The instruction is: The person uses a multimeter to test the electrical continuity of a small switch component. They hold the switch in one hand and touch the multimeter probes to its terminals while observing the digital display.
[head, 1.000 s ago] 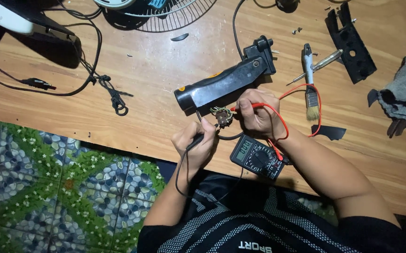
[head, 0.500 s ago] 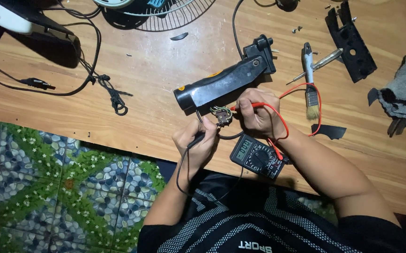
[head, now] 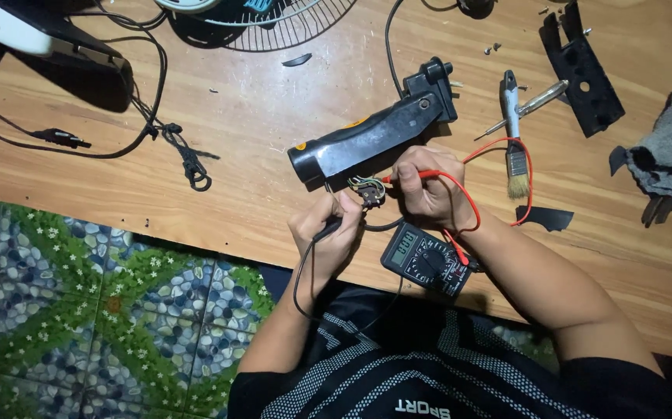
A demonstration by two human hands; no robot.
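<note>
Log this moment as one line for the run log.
left hand: black probe | right hand: red probe | both at small switch part | multimeter beside

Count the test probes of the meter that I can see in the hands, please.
2: a red probe in the right hand, and a black probe in the left hand. Their tips are partly hidden.

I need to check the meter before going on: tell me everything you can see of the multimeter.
The multimeter is a small, dark, plastic-looking box lying flat and tilted on the wooden table, beside the right hand. Its grey display is lit and a round dial sits mid-body. A red lead loops from it to the right hand; the left hand holds a black probe.
</note>
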